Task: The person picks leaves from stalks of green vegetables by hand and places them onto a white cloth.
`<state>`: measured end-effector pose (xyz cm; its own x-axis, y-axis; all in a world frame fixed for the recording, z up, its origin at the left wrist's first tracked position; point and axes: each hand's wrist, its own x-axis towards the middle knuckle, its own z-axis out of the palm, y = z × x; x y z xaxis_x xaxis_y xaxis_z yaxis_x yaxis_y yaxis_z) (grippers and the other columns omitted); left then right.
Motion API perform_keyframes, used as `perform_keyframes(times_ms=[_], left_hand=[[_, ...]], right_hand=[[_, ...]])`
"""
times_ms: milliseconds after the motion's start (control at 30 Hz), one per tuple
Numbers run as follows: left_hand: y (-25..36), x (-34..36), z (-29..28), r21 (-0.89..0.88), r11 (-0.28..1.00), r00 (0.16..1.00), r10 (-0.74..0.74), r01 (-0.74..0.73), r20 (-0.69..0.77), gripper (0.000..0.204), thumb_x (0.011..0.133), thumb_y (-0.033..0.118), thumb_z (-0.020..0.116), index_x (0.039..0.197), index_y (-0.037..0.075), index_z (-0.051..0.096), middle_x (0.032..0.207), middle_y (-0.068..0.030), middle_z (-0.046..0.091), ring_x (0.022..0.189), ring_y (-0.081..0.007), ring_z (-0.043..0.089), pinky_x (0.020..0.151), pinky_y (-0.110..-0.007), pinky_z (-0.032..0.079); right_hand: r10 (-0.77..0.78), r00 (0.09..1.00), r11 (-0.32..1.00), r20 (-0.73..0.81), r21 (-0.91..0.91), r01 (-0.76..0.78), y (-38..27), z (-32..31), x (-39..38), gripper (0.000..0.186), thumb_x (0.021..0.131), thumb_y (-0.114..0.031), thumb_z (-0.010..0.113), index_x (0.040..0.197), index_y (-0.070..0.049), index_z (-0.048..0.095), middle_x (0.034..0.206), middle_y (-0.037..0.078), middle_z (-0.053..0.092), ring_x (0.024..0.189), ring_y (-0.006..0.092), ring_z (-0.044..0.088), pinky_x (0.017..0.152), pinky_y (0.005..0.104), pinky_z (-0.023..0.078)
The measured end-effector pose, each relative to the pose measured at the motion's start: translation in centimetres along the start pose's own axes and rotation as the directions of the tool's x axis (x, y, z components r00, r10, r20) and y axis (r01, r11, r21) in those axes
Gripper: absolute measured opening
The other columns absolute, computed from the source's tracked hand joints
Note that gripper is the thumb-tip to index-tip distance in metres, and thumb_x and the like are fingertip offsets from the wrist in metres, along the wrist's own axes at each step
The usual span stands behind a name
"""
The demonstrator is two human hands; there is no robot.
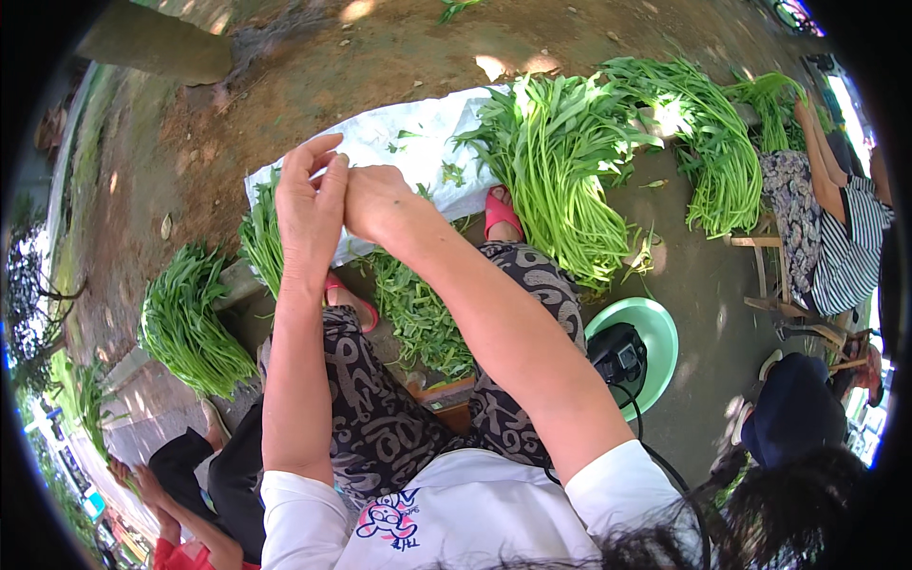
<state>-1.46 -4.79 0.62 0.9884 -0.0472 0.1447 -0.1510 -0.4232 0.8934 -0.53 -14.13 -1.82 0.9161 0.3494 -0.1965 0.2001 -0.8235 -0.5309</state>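
My left hand (313,204) and my right hand (380,204) meet in front of me, above the near part of a white sheet (437,133). The fingers of my left hand are bent beside my right hand, which is curled closed; what either holds, if anything, is hidden. Long green leafy stems (258,242) show behind my left wrist; whether I grip them is unclear. A large bundle of greens (560,180) lies right of the sheet. Loose picked leaves (413,313) are heaped between my pink-sandalled feet.
More bundles lie left (190,323) and right (712,171). A green basin (655,361) holding a dark bag-like object (613,356) is by my right leg. Seated people, one at right (845,247) and one at lower left (190,532), hold greens. A tree trunk (157,43) stands upper left.
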Motion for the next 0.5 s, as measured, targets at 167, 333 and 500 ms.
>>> perform_keyframes(times_ms=[167,333,500], left_hand=[[-0.8,0.3,-0.4,-0.046,0.999,1.000,-0.011,0.011,-0.019,0.020,0.090,0.012,0.056,0.105,0.001,0.063,0.097,-0.0058,0.060,0.090,-0.0125,0.056,0.080,-0.025,0.045],[-0.3,0.3,0.0,-0.325,0.925,0.979,-0.201,0.198,0.023,0.025,0.092,0.017,0.055,0.109,0.000,0.061,0.102,-0.0061,0.062,0.096,-0.0118,0.055,0.084,-0.025,0.044],[-0.7,0.4,0.2,-0.350,0.920,0.982,-0.188,0.177,0.003,0.025,0.092,0.017,0.056,0.110,0.000,0.061,0.104,-0.0064,0.062,0.096,-0.0119,0.055,0.084,-0.026,0.045]], right_hand=[[-0.004,1.000,1.000,0.002,0.027,0.004,-1.2,-0.7,-0.3,0.020,0.084,-0.018,0.050,0.088,-0.008,0.067,0.091,0.011,0.069,0.085,0.0261,0.067,0.070,0.0385,0.053],[0.030,0.998,0.997,-0.052,0.075,-0.026,-1.9,-0.9,-0.5,0.018,0.082,-0.018,0.053,0.085,-0.009,0.068,0.087,0.010,0.070,0.082,0.0251,0.067,0.068,0.0378,0.053],[0.025,0.998,0.996,-0.062,0.090,-0.019,-1.9,-0.9,-0.7,0.017,0.081,-0.017,0.054,0.084,-0.008,0.068,0.087,0.011,0.069,0.083,0.0259,0.067,0.068,0.0384,0.053]])
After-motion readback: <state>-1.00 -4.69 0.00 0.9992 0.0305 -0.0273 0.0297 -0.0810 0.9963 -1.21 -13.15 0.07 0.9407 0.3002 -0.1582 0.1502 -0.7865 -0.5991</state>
